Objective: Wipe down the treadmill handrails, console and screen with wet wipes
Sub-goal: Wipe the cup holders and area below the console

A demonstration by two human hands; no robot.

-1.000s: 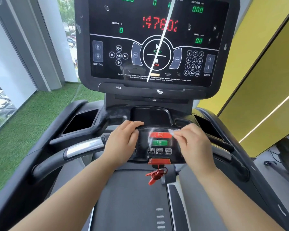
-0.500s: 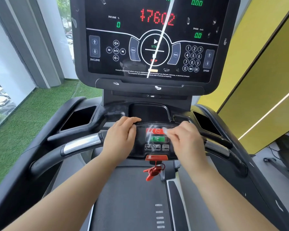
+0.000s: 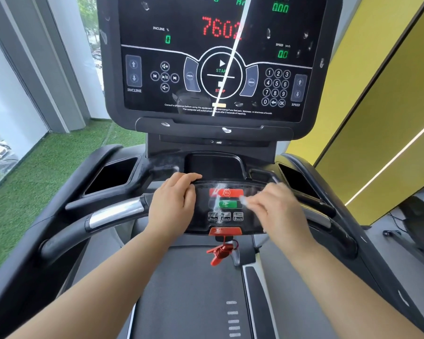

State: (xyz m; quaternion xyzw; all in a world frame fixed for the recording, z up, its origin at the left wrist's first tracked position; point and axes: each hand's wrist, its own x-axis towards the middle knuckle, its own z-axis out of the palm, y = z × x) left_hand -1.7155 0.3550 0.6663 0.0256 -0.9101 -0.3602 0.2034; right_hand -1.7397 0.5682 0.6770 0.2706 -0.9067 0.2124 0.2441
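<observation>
Console wiping was in hand: our left hand (image 3: 174, 204) rested flat on the lower control panel's (image 3: 227, 222) left edge while our right hand (image 3: 277, 211) pinched the wet wipe (image 3: 243, 199) beside its green button (image 3: 227, 204), and we judged the screen (image 3: 218, 57) above would next need a higher reach.

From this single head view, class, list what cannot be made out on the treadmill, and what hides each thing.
All in the head view.
The wet wipe: motion blur at the right hand; shape unclear.
The screen: top readouts cut by the upper edge; glare streak crosses the red digits.
The lower panel: left end under the left hand.
The speed buttons: labels small and smeared.
</observation>
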